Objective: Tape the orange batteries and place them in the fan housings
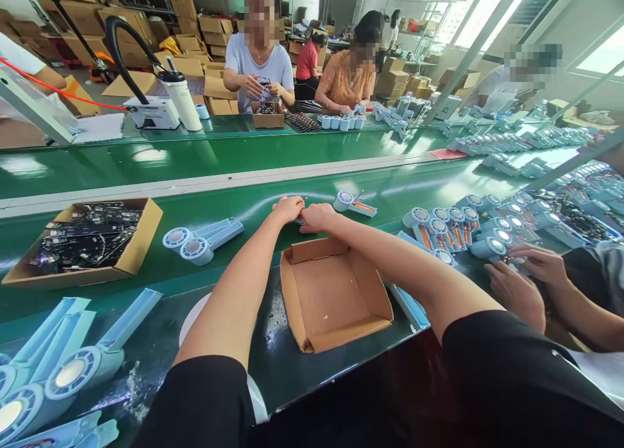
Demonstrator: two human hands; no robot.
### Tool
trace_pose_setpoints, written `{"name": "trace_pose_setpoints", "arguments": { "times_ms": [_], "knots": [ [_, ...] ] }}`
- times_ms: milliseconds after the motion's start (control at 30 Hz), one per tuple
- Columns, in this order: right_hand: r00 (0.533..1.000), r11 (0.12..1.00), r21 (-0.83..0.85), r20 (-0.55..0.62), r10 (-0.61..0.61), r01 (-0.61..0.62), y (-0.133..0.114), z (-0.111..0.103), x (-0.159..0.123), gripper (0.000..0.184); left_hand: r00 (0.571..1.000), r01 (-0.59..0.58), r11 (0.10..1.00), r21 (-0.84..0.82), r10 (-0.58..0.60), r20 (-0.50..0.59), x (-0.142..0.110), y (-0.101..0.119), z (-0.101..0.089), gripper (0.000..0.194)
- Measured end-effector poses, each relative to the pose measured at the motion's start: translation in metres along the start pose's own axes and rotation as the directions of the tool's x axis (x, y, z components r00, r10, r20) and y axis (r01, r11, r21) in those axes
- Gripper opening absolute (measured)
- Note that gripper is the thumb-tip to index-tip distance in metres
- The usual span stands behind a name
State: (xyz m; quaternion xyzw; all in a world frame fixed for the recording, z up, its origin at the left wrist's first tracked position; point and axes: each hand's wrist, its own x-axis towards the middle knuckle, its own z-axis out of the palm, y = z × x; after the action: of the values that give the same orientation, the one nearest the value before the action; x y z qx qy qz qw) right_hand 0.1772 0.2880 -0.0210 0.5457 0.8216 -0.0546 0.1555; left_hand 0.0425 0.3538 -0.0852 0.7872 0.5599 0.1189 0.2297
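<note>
My left hand [288, 209] and right hand [318, 218] meet over the green belt [229, 197], just past the far edge of an open cardboard tray [336, 298]. My fingers are bent and close together around a small spot where something dark shows a little; my own hands hide most of it, so I cannot tell what I grasp there, or whether either grip is firmly closed. The tray sits on the dark table edge between my forearms, the right one passing above its far right corner. Just beyond my right hand, a blue unit [351, 205] lies on the belt, its round head to the left and orange showing in its handle. To my left, two blue units [199, 245] lie side by side, and farther left a cardboard box [140, 237] holds a heap of black parts [92, 237]. On my right, a co-worker's hands [519, 289] work near a cluster of blue units [448, 225] with orange in their handles.
</note>
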Motion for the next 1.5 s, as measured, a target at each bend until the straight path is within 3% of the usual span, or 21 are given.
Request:
{"name": "trace_pose_setpoints", "arguments": {
  "times_ms": [167,267,333,467,567,667,800,967,1067,1133,1200,1300,1400,1500],
  "knots": [
    [0.997,0.997,-0.017,-0.026,-0.078,0.077,0.017,-0.006,-0.002,0.033,0.999,-0.032,0.999,0.023,0.033,-0.033,-0.001,0.023,-0.005,0.038],
    [0.988,0.993,-0.021,-0.098,-0.119,0.117,0.031,-0.005,-0.007,0.029,0.995,-0.027,0.996,0.08,0.034,-0.094,-0.021,0.02,-0.022,0.048],
    [0.98,0.991,-0.001,-0.15,-0.131,0.133,0.042,0.0,-0.012,0.033,0.992,0.025,0.989,0.148,-0.006,-0.129,-0.053,0.002,-0.038,0.06],
    [0.956,0.979,0.075,-0.244,-0.164,0.187,0.063,0.016,-0.026,0.039,0.974,0.219,0.932,0.288,-0.191,-0.121,-0.141,-0.048,-0.071,0.088],
    [0.94,0.977,0.118,-0.316,-0.131,0.176,0.067,0.019,-0.038,0.035,0.956,0.293,0.885,0.363,-0.28,-0.088,-0.188,-0.066,-0.087,0.081],
    [0.923,0.977,0.146,-0.374,-0.089,0.153,0.062,0.013,-0.053,0.029,0.944,0.329,0.857,0.397,-0.308,-0.117,-0.207,-0.059,-0.095,0.068],
    [0.879,0.947,0.21,-0.461,-0.125,0.245,0.058,0.018,-0.096,0.031,0.928,0.37,0.845,0.385,-0.317,-0.196,-0.239,-0.035,-0.107,0.073],
    [0.82,0.856,0.288,-0.521,-0.235,0.428,0.054,0.078,-0.192,0.039,0.902,0.429,0.843,0.324,-0.383,-0.199,-0.346,-0.013,-0.102,0.071],
    [0.784,0.841,0.199,-0.515,-0.347,0.503,0.027,0.114,-0.235,0.062,0.838,0.546,0.787,0.287,-0.521,-0.162,-0.401,-0.003,-0.091,0.063],
    [0.742,0.821,0.152,-0.54,-0.397,0.55,-0.009,0.12,-0.244,0.061,0.787,0.615,0.73,0.297,-0.591,-0.176,-0.415,0.0,-0.089,0.062],
    [0.69,0.774,0.134,-0.564,-0.453,0.618,-0.059,0.111,-0.238,0.055,0.753,0.655,0.691,0.304,-0.63,-0.191,-0.411,-0.001,-0.094,0.062],
    [0.629,0.684,0.12,-0.529,-0.569,0.72,-0.141,0.087,-0.215,0.054,0.737,0.671,0.674,0.309,-0.654,-0.172,-0.388,-0.007,-0.101,0.061],
    [0.714,0.752,0.132,-0.453,-0.534,0.646,-0.199,0.076,-0.191,0.054,0.725,0.68,0.655,0.329,-0.668,-0.168,-0.362,-0.014,-0.095,0.059],
    [0.776,0.817,0.155,-0.451,-0.442,0.555,-0.215,0.086,-0.183,0.042,0.737,0.671,0.658,0.341,-0.645,-0.204,-0.347,-0.021,-0.079,0.051]
  ]
}}
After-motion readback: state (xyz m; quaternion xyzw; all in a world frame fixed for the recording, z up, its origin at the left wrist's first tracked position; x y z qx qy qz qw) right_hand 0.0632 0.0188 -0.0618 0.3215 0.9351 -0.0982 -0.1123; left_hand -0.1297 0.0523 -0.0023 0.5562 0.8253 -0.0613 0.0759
